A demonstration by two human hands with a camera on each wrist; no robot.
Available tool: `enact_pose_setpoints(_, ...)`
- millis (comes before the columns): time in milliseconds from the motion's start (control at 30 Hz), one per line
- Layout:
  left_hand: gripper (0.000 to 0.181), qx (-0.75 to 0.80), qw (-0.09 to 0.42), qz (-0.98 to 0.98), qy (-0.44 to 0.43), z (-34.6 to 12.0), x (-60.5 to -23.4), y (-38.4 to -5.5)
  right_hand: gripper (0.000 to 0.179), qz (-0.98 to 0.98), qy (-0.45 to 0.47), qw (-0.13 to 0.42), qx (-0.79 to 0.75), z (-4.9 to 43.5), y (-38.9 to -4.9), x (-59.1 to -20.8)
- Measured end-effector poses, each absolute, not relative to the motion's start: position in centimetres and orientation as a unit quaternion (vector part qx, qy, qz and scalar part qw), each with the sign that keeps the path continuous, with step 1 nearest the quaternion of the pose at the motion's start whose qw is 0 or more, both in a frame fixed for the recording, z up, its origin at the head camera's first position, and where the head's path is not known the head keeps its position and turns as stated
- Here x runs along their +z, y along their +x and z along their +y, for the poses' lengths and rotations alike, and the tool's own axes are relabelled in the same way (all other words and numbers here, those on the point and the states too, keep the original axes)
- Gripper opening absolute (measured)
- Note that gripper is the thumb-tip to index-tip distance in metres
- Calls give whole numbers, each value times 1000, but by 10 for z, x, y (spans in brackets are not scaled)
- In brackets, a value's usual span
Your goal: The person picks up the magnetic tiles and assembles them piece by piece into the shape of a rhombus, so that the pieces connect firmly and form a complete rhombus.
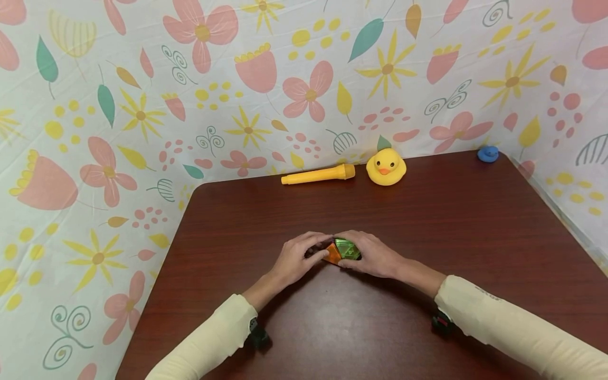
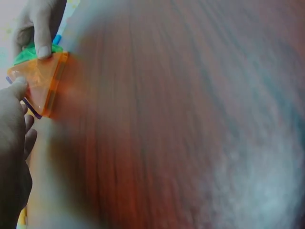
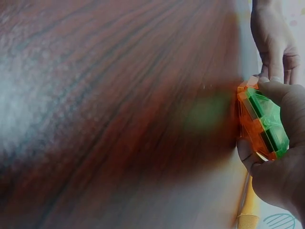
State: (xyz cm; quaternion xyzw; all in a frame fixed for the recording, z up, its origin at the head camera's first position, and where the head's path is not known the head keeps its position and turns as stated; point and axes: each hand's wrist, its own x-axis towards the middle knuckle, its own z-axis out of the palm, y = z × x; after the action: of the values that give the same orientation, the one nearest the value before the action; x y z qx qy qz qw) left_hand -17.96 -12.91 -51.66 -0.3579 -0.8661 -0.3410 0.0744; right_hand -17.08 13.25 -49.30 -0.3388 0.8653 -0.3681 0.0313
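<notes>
Both hands hold a small cluster of joined translucent building tiles over the middle of the table. An orange triangular tile (image 1: 334, 255) faces the person, and a green tile (image 1: 348, 249) adjoins it on the right. My left hand (image 1: 300, 257) grips the cluster's left side, its thumb on the orange tile's face in the left wrist view. My right hand (image 1: 377, 256) holds the green side between thumb and fingers. A purple edge (image 2: 31, 109) shows under the orange tile in the left wrist view, and a bit of blue (image 2: 57, 39) beyond the green. Fingers hide the cluster's far side.
Along the back edge of the dark wooden table (image 1: 228, 221) lie a yellow toy microphone (image 1: 317, 174), a yellow rubber duck (image 1: 386, 168) and, at the right corner, a small blue duck (image 1: 488, 154). A flowered cloth (image 1: 266, 126) hangs behind and beside the table.
</notes>
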Motion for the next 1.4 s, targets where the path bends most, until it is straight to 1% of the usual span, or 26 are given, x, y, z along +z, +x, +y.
enact_pose_setpoints(133,35,-364,95,-851,-367,-125,-515,-179,63,866,-336,34,-370,132,-170,-492)
enact_pose_setpoints(433,27,-420,95,-834,-345,-117,-513,-180,58,859,-344,34,-379,133,-171,-490)
enact_pose_setpoints(933,26,-413,103,-834,-353,-115,-511,-180,58,861,-342,46,-374,134,-171,-488)
enact_pose_setpoints(1033,29,-399,93,-842,-352,-115,-511,-179,63,861,-342,42,-374,135,-170,-488)
enact_pose_setpoints(1233,40,-384,69,-853,-346,-114,-510,-176,87,873,-332,38,-355,140,-169,-491)
enact_pose_setpoints(1300,41,-384,68,-853,-348,-112,-508,-176,90,878,-326,40,-348,140,-169,-491)
enact_pose_setpoints(1400,39,-386,73,-849,-352,-109,-507,-177,89,880,-324,40,-345,140,-169,-491)
